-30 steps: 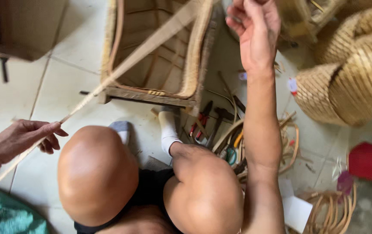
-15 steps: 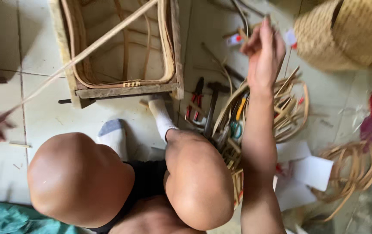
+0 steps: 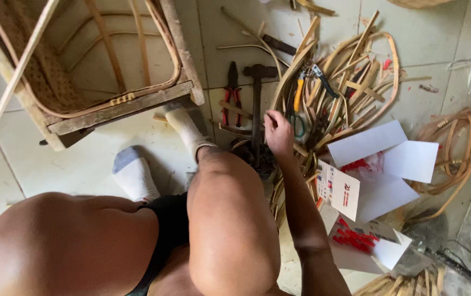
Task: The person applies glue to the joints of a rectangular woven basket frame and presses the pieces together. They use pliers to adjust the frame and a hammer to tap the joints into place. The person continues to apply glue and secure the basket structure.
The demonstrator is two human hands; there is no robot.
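Observation:
My right hand (image 3: 278,134) is down on the floor among the tools, fingers bent. It rests beside the dark hammer (image 3: 257,104) and touches loose cane strips (image 3: 350,71); what it grips, if anything, is hidden under the fingers. Red-handled pliers (image 3: 232,96) lie just left of the hammer, and an orange-handled cutter (image 3: 299,90) lies to its right. A long flat cane strip (image 3: 19,68) slants across the wooden chair frame (image 3: 120,107) toward the left edge. My left hand is out of view. My bare knees fill the bottom of the view, with my white-socked feet (image 3: 131,174) under the frame.
White paper sheets and printed cards (image 3: 391,159) lie right of my forearm. A coil of cane (image 3: 460,140) sits at the far right. More cane ends (image 3: 405,285) show at the bottom right. The floor is pale tile (image 3: 82,159).
My right hand has dropped from up high down to the tools on the floor. The left hand holding the long strip has left the view, and my gaze has shifted right and down.

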